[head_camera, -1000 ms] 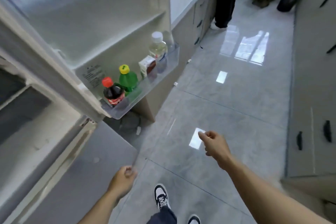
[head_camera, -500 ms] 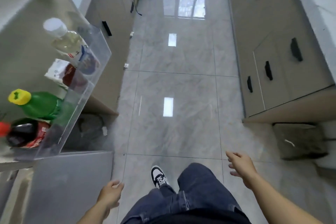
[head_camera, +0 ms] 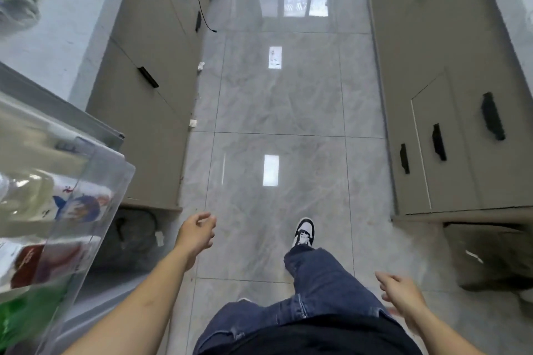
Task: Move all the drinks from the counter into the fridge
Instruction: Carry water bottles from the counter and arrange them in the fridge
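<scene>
Nothing is held in either hand, so the step in hand is judged to be the walk away from the fridge to fetch another drink. The left hand (head_camera: 197, 232) hangs just right of the door bin (head_camera: 86, 210), its fingers loosely curled round nothing. The right hand (head_camera: 402, 295) is seen well to the right of the bin, past the raised knee, with fingers spread and relaxed.

Next, a drink on a counter must be found and grasped; no drink is seen on the counter (head_camera: 49, 37) beyond the bin, though a blurred object at its far left edge cannot be made out. The other counter is barely in view at the far right.

The drinks already stowed are seen blurred through the clear wall of the bin: a pale bottle (head_camera: 26, 196) with a blue label at the far end, a carton (head_camera: 43, 262) with dark red print nearer, and a green bottle (head_camera: 26, 317) nearest. All appear to stand inside the bin.
</scene>
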Motion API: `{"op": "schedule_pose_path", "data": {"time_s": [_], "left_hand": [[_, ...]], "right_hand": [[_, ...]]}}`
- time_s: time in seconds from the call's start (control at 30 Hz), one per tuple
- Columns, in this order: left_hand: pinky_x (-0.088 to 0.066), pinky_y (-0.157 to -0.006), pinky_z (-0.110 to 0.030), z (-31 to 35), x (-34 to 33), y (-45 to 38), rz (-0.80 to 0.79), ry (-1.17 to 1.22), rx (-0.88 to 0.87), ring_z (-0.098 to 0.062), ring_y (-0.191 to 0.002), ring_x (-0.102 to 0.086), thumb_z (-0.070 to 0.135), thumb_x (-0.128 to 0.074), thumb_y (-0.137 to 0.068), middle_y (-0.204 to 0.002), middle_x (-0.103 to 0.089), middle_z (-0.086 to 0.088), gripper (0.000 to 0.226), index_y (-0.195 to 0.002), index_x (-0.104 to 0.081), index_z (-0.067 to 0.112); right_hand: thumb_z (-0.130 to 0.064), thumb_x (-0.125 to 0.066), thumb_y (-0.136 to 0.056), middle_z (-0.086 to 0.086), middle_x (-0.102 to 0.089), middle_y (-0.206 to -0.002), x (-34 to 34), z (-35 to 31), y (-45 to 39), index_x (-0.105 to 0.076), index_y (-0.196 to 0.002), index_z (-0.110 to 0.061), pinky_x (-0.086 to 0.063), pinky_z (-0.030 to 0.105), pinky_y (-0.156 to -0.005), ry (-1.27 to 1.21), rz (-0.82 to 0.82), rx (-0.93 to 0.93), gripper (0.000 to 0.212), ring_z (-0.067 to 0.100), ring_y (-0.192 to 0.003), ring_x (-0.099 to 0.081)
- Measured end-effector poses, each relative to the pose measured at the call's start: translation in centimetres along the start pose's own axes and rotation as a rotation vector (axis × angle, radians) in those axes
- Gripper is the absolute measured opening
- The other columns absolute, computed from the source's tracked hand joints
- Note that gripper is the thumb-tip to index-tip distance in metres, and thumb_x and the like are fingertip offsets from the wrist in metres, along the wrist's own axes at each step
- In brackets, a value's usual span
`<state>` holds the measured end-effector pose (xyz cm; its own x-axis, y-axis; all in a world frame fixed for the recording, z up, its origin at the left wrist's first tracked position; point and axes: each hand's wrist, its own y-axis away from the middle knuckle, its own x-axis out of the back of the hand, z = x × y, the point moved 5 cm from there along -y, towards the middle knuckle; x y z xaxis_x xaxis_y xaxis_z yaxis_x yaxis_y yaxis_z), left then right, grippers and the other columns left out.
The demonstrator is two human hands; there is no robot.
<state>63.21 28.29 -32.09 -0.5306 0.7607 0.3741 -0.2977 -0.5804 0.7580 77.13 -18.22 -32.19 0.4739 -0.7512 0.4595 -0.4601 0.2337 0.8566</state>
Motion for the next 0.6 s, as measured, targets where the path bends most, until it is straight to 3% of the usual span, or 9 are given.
{"op": "schedule_pose_path", "data": {"time_s": [0.07, 0.27, 0.37, 0.47, 0.6], "left_hand": [[-0.053, -0.068, -0.034, 1.0, -0.2, -0.6, 0.046, 0.011, 0.046, -0.022, -0.076, -0.059, 0.025, -0.058, -0.097, -0.103, -0.066, -0.015, 0.024, -0.118, -0.058, 0.014], [-0.047, -0.064, -0.031, 1.6, -0.2, -1.3, 0.149, 0.067, 0.199, -0.022, -0.069, -0.051, 0.02, -0.057, -0.097, -0.089, -0.062, -0.014, 0.019, -0.115, -0.058, 0.014], [-0.049, -0.069, -0.033, 2.0, 0.6, -1.9, 0.226, 0.116, 0.262, -0.027, -0.076, -0.055, 0.021, -0.058, -0.097, -0.093, -0.064, -0.015, 0.015, -0.111, -0.059, 0.014], [-0.049, -0.065, -0.031, 2.8, 1.5, -3.7, 0.299, 0.178, 0.341, -0.029, -0.081, -0.057, 0.02, -0.057, -0.098, -0.103, -0.065, -0.018, 0.014, -0.11, -0.058, 0.013], [-0.048, -0.063, -0.031, 4.8, 2.0, -7.8, 0.335, 0.271, 0.397, -0.029, -0.076, -0.057, 0.019, -0.057, -0.097, -0.094, -0.065, -0.016, 0.013, -0.103, -0.062, 0.008]], "right_hand": [[-0.028, -0.06, -0.096, 0.015, -0.063, -0.085, 0.8, -6.0, -1.8, -0.066, -0.099, -0.004, -0.052, 0.035, -0.066, 0.03, -0.017, 0.048, 0.025, 0.026, -0.077, -0.057], [-0.03, -0.063, -0.094, 0.008, -0.062, -0.085, 0.7, -26.6, -5.7, -0.065, -0.094, -0.01, -0.051, 0.032, -0.064, 0.116, -0.07, 0.295, 0.02, 0.023, -0.077, -0.057], [-0.03, -0.064, -0.093, 0.008, -0.056, -0.08, -1.9, -35.8, -6.0, -0.062, -0.087, -0.013, -0.049, 0.034, -0.065, 0.171, -0.139, 0.388, 0.018, 0.022, -0.072, -0.051], [-0.034, -0.064, -0.092, 0.006, -0.053, -0.078, -5.5, -43.9, -6.0, -0.063, -0.087, -0.014, -0.048, 0.033, -0.063, 0.246, -0.214, 0.473, 0.021, 0.022, -0.072, -0.05], [-0.035, -0.064, -0.092, 0.006, -0.055, -0.079, -10.8, -52.6, -5.9, -0.064, -0.094, -0.012, -0.048, 0.032, -0.061, 0.354, -0.264, 0.551, 0.023, 0.021, -0.071, -0.051]]}}
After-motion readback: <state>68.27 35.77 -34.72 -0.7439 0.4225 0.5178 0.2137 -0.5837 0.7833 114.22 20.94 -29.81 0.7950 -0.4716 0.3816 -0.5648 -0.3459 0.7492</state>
